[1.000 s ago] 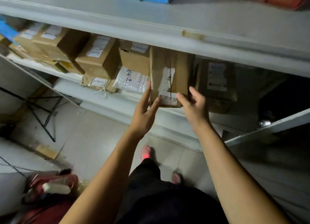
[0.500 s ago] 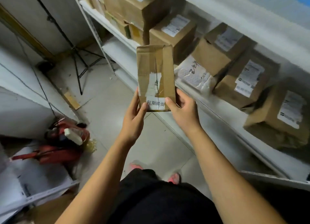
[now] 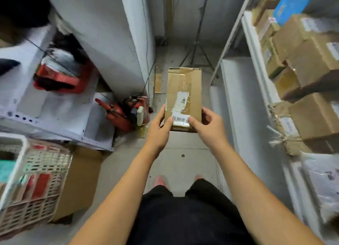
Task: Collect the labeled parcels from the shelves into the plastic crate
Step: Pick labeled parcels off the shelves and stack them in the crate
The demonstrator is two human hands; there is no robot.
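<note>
Between left hand (image 3: 159, 129) and right hand (image 3: 211, 126), the taped parcel (image 3: 183, 85); each hand's grip round its near end

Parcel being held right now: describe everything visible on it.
The parcel is a slim brown cardboard box, creased and taped, with a torn white label mid-face and a white sticker with black characters at its near end. Held in the air, long axis pointing away. The left hand and right hand grip that near end, thumbs on top.
</note>
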